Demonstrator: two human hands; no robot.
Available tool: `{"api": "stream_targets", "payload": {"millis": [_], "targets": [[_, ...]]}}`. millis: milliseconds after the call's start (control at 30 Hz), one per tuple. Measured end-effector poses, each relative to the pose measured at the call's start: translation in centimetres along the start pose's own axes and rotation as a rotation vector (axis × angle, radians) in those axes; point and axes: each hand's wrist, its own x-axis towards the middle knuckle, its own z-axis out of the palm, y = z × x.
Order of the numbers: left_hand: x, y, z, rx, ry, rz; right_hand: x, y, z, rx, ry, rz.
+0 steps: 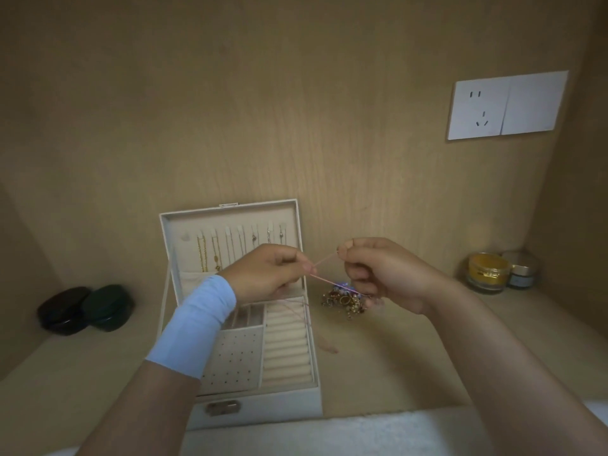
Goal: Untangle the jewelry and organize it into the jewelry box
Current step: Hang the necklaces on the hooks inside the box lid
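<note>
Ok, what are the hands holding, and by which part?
A thin pink cord: the left hand and right hand each pinch it along its length, two strands stretched between them.

A wood-grain back wall (296, 110) rises behind the right-hand grip (381, 274), with a white socket plate (506, 105) mounted up and to that grip's right. The matching wood tabletop (411, 363) lies below it, under dim, warm light.

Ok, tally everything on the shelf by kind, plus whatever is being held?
Jewelry box: 1
Dark cases: 2, black case and green case
Jars: 2, gold jar and grey jar; possible third behind unclear
Tangled jewelry pile: 1
Pink cord, held: 1
Total: 7
</note>
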Motion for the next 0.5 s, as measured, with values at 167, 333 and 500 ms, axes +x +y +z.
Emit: {"api": "stream_targets", "payload": {"millis": [167, 333, 500], "targets": [[-3.1, 0.0, -3.7, 0.044, 0.088, 0.006, 1.2, -0.6, 3.9, -0.027, -0.046, -0.017], [-6.6, -1.9, -8.7, 0.079, 0.194, -0.071, 3.7, -1.3, 7.8, -0.057, -0.035, -0.037], [-8.9, -6.1, -12.9, -0.133, 0.298, -0.106, 6.2, -1.1, 11.4, -0.161, 0.015, -0.007]]}}
